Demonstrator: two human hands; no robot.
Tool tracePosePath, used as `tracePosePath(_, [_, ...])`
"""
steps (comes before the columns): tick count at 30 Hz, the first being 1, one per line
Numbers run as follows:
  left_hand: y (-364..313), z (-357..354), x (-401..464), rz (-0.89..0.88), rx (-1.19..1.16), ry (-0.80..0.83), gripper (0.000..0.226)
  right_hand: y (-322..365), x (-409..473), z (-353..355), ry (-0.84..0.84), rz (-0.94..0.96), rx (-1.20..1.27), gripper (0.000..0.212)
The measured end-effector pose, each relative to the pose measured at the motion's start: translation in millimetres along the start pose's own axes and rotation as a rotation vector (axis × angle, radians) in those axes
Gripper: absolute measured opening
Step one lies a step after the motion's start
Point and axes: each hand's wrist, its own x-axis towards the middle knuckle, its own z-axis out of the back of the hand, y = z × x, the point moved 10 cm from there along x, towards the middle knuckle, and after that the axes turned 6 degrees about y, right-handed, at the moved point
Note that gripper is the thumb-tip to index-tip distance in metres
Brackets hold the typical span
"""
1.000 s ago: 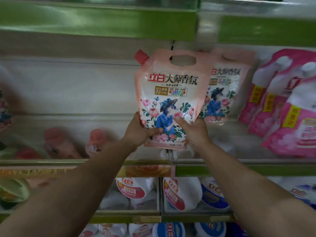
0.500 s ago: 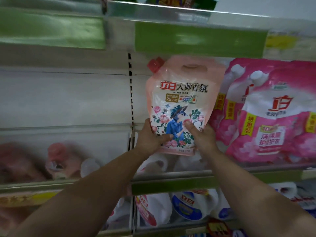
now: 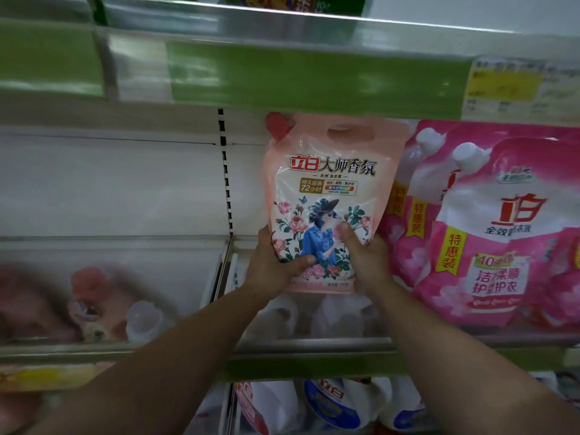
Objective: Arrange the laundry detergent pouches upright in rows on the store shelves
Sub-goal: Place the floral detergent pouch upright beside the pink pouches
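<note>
Your left hand (image 3: 276,262) and right hand (image 3: 365,259) both grip one peach pouch (image 3: 329,196) at its lower corners, upright, held up in front of the shelf (image 3: 314,343); red cap at its top left, handle cut-out on top; just to its right, pink pouches (image 3: 489,233) stand leaning on the same shelf, at least three, edge of view cuts the count; shelf bay to the left holds blurred pouches (image 3: 91,302), count unclear.
</note>
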Motion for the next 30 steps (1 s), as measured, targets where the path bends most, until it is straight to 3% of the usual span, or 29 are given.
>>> tracePosePath(7, [1, 0, -7, -0.051, -0.015, -0.024, 0.092, 1, 1, -1, 0.025, 0.04, -0.005, 0.041])
tracePosePath(12, [8, -3, -11, -0.055, 0.02, -0.026, 0.082, 2, -3, 0, 0.052, 0.052, -0.029, 0.035])
tracePosePath(20, [10, -1, -13, -0.069, 0.072, -0.075, 0.082, 6, -13, 1, 0.054, 0.068, -0.08, 0.082])
tracePosePath(26, [9, 0, -16, -0.061, 0.079, -0.095, 0.078, 6, -22, 2, 0.051, 0.081, -0.098, 0.089])
tracePosePath(30, [8, 0, -17, -0.056, 0.086, -0.106, 0.081, 7, -29, 2, 0.073, 0.105, -0.14, 0.081])
